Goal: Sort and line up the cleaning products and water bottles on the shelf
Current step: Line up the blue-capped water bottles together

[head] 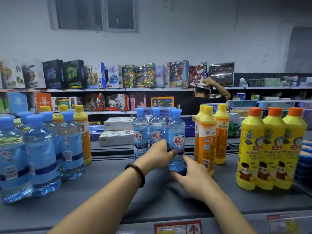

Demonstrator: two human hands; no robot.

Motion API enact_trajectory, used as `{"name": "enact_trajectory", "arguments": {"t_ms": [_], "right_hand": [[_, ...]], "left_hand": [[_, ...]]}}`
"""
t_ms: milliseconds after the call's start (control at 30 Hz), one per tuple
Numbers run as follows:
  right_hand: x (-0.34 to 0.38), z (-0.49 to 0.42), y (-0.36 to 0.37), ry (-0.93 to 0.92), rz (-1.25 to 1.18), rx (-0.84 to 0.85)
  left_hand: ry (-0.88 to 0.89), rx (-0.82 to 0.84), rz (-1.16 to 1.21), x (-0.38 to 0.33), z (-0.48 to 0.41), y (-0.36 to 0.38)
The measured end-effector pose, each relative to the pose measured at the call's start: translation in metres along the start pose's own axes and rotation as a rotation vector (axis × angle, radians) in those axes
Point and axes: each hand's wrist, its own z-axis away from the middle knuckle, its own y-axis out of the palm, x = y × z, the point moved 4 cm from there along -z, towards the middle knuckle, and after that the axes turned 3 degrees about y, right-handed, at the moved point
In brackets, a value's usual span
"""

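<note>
My left hand [160, 155] wraps the front blue bottle [176, 132] mid-label, right hand [190, 173] straight-fingered by its base, bottle upright on the shelf [109, 176] before three more bottles [156, 125]; looks full, heavy, slick, so I'd grip low.

on the shelf [118, 191] a front water bottle [176, 141] stands near the middle, with a row of water bottles [140, 132] just behind it and to its left. the left hand [158, 156] grips its left side, and the right hand [190, 176] lies at its base on the right. just right of it stands a cluster of detergent bottles [207, 137]. further right, three cleaner bottles [270, 149] stand side by side, touching. at the far left stands a group of water bottles [42, 149], with tall bottles [82, 132] behind it. flat boxes [118, 132] lie behind the middle row, and toy shelves [118, 76] run along the wall beyond
</note>
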Motion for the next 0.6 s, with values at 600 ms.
{"name": "enact_trajectory", "arguments": {"t_ms": [600], "right_hand": [[0.166,0.012,0.146,-0.275,0.057,0.248]], "left_hand": [[-0.405,-0.103,-0.710,0.124,0.233,-0.163]]}}
